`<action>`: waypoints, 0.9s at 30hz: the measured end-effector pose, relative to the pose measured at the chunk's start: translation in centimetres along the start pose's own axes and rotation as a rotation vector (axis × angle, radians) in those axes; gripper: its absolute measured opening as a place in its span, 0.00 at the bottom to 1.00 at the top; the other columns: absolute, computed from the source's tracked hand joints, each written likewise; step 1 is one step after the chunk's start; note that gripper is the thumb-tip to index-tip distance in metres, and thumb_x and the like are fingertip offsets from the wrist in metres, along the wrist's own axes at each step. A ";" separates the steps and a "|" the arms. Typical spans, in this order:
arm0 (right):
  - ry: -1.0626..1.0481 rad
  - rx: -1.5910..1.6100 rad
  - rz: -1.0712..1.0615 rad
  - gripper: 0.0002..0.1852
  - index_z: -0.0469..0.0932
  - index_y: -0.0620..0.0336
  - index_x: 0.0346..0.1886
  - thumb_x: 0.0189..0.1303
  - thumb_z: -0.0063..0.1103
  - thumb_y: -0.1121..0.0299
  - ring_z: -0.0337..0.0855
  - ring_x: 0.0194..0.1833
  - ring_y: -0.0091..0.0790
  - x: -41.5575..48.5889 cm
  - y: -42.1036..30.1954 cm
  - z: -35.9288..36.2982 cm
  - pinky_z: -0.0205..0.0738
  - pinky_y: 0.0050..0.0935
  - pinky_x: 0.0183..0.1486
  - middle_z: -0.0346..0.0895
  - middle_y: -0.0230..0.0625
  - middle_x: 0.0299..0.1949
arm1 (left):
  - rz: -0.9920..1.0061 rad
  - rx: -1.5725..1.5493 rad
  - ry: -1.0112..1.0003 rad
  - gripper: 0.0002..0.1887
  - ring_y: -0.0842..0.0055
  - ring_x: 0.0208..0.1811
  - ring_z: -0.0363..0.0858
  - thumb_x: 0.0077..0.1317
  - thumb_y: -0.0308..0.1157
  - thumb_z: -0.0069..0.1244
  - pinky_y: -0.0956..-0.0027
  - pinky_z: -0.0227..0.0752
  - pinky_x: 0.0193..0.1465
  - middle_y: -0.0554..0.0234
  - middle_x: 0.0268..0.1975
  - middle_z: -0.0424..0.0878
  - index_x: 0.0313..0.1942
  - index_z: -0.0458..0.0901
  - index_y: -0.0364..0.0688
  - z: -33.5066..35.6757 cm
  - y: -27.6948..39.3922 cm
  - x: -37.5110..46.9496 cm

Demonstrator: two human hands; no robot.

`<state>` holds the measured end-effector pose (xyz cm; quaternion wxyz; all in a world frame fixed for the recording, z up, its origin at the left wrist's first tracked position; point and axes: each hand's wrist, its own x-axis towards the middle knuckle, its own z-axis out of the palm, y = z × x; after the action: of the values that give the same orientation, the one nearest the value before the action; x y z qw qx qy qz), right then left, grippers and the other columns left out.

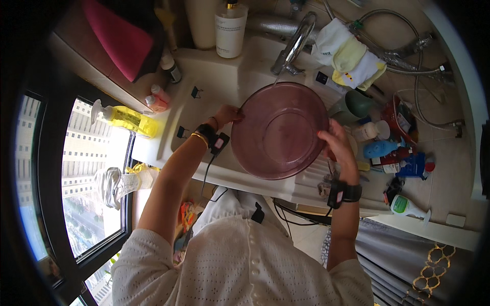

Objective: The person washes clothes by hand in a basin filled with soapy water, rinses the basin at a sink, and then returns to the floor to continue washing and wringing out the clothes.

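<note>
A translucent pinkish-purple plastic basin point(289, 137) is held over the white laundry sink point(218, 82) and its ribbed washboard point(306, 183). My left hand point(226, 114) grips the basin's left rim. On the right rim, my right hand point(337, 142) has its thumb over the edge and the fingers outside, partly hidden. Behind the basin stands a chrome faucet point(293, 49), from which a thin stream of water falls at the basin's far rim. How much water the basin contains is hard to tell.
Folded white and yellow cloths point(348, 57) hang right of the faucet. Several bottles crowd the right counter, among them a blue bottle point(379, 149) and a white spray bottle point(409, 206). A large white bottle point(231, 32) stands behind the sink. Yellow liquid soap point(132, 120) sits by the window.
</note>
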<state>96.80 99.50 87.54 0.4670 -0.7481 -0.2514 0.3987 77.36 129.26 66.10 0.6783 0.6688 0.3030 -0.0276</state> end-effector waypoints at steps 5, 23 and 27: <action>-0.163 -0.036 0.100 0.15 0.76 0.65 0.48 0.59 0.61 0.68 0.77 0.22 0.23 -2.8 0.7 -1.1 0.68 0.21 0.15 0.81 0.34 0.35 | 0.013 -0.126 -0.036 0.15 0.79 0.33 0.80 0.60 0.28 0.58 0.73 0.75 0.39 0.64 0.35 0.85 0.47 0.83 0.36 1.1 1.8 1.9; -0.097 0.210 -0.078 0.12 0.76 0.61 0.46 0.65 0.57 0.65 0.77 0.28 0.19 -2.1 3.3 -2.4 0.72 0.20 0.27 0.78 0.30 0.35 | 0.126 -0.219 -0.048 0.16 0.77 0.39 0.82 0.68 0.36 0.50 0.72 0.75 0.44 0.61 0.43 0.84 0.51 0.79 0.35 -1.9 8.3 2.7; 0.096 0.204 -0.067 0.12 0.74 0.60 0.51 0.67 0.53 0.66 0.76 0.37 0.19 2.2 4.9 -1.3 0.72 0.22 0.36 0.77 0.29 0.40 | -0.001 -0.003 0.032 0.17 0.78 0.36 0.83 0.66 0.40 0.52 0.72 0.77 0.41 0.62 0.40 0.84 0.46 0.81 0.35 -4.8 8.6 -1.6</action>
<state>99.08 98.32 82.63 0.5653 -0.7062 -0.2119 0.3699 78.10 133.98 74.87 0.6743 0.6679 0.3144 -0.0167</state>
